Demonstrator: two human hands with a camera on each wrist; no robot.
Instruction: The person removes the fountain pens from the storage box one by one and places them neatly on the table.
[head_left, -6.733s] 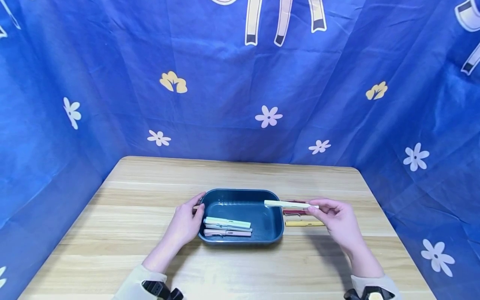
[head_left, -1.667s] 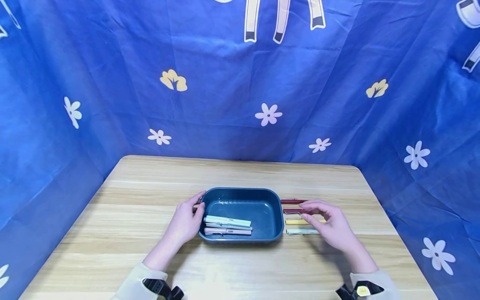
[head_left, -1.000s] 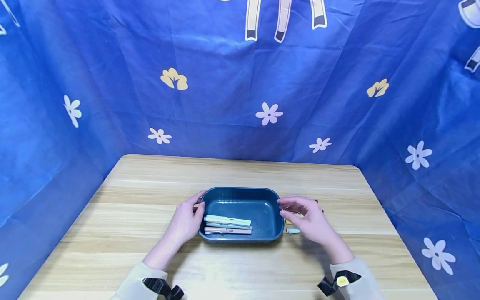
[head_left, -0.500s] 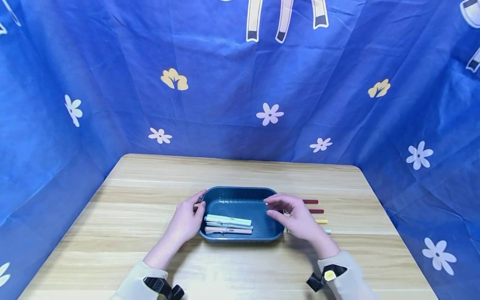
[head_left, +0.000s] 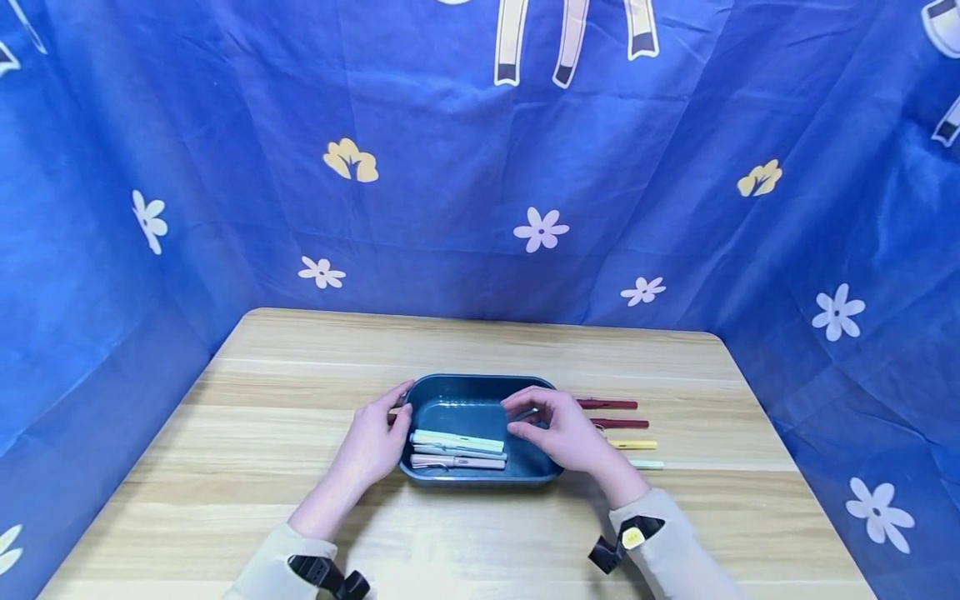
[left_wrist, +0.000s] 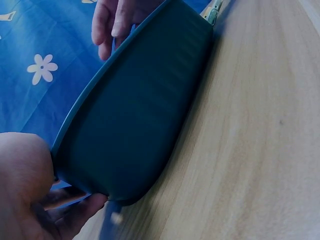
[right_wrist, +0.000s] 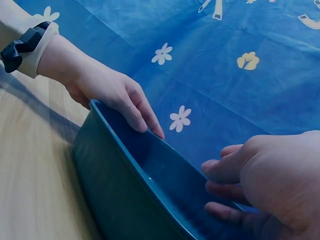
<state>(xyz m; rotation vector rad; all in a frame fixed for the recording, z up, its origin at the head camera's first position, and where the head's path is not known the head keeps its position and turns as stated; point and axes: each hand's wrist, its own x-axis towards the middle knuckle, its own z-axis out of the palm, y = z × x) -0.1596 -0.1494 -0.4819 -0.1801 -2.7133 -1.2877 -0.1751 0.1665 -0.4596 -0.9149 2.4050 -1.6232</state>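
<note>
My left hand (head_left: 379,437) grips the left end of a dark teal plastic box (head_left: 480,481), its thumb at the rim and its fingers around the outside. Inside the box, at the front left, lie a mint pen (head_left: 459,440), a blue-grey pen (head_left: 480,455) and a pinkish-mauve pen (head_left: 459,462). My right hand (head_left: 558,429) hovers over the right half of the box, thumb and fingers bent and apart. In the right wrist view, the right hand (right_wrist: 270,185) shows nothing held between its fingers; the box floor is mostly hidden there.
On the wooden table (head_left: 480,542), right of the box, lie a red pen (head_left: 611,404), a dark red pen (head_left: 622,423), a yellow pen (head_left: 633,445) and a pale green pen (head_left: 647,464), partly behind the right hand. A blue patterned cloth (head_left: 450,208) encloses the table.
Earlier the right hand held a pale green pen, which now lies nearest on the table at right. It has since moved left, from above the pens to over the box. The left hand keeps its place.
</note>
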